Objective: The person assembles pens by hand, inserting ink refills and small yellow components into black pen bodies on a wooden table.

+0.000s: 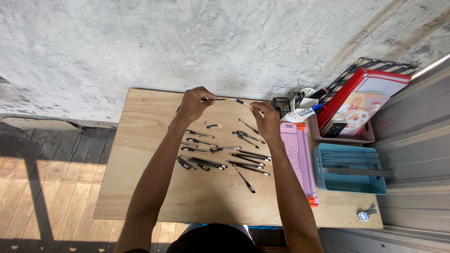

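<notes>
Above the far half of a small wooden table (140, 187), my left hand (193, 104) and my right hand (266, 118) hold the two ends of one thin pen (229, 100), stretched level between them. The pen looks clear in the middle with dark ends. Below the hands, several black and clear pens (220, 161) lie scattered on the tabletop. A small loose pen cap (214, 126) rests just under the held pen.
A pink paper trimmer (300, 161) lies right of the pens. Beside it sit a blue tray with metal rulers (349, 168), a pink tray with red folders (356, 105) and a white pen cup (300, 110). A binder clip (367, 214) lies at the near right corner.
</notes>
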